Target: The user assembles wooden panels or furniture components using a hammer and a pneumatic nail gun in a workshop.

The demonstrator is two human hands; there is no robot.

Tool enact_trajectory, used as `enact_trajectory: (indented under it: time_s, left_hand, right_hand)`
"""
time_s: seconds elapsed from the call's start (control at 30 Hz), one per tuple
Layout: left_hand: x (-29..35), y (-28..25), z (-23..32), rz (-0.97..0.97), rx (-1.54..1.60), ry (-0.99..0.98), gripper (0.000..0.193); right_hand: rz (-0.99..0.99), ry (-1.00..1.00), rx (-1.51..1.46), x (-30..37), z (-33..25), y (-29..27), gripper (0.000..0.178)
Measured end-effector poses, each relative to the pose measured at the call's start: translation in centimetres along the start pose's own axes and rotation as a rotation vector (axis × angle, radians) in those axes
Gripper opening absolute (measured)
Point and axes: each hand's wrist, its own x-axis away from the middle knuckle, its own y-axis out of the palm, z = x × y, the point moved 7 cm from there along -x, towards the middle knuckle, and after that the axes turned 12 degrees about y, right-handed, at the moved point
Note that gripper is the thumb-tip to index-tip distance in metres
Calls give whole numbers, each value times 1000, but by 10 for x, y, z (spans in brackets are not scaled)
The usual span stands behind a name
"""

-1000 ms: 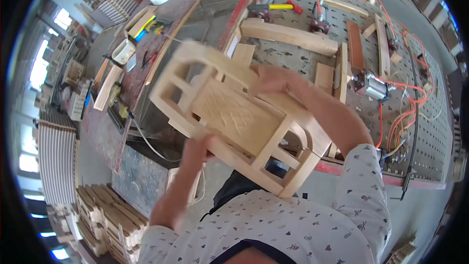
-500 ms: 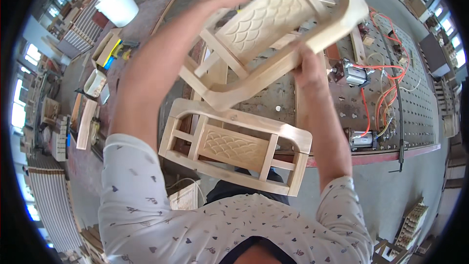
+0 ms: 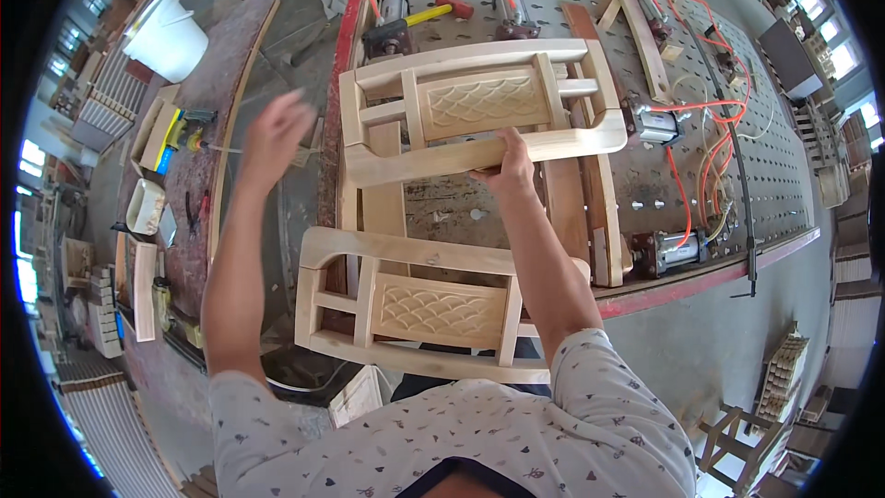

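Perforated bench [image 3: 784, 175], wooden frame [image 3: 484, 103] in right hand [image 3: 509, 168]

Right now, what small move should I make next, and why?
Perhaps bring your left hand to the left end of the upper carved frame: only your right hand grips its near rail, while the blurred left hand hangs apart, seemingly empty.

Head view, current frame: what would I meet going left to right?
White bucket, left hand, upper carved wooden frame, silver cylinder by the table's near edge, wood stack at lower right.
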Motion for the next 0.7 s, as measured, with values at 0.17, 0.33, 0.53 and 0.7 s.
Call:
enact_trajectory:
  time_s: [0.17,0.33,0.53,0.7]
  left_hand:
    - [150,-119,-86,343,181,-354,39]
    - [289,-149,-139,484,287,-648,29]
    - [381,-87,-150,435,394,-886,35]
    - [398,-37,-148,367,533,-907,43]
  right_hand:
    - [47,87,-67,-21,30,13,70]
    - [43,152,-64,-37,45,17,72]
    - [117,200,-75,-55,49,13,74]
    - [97,197,25,-73,46,6,80]
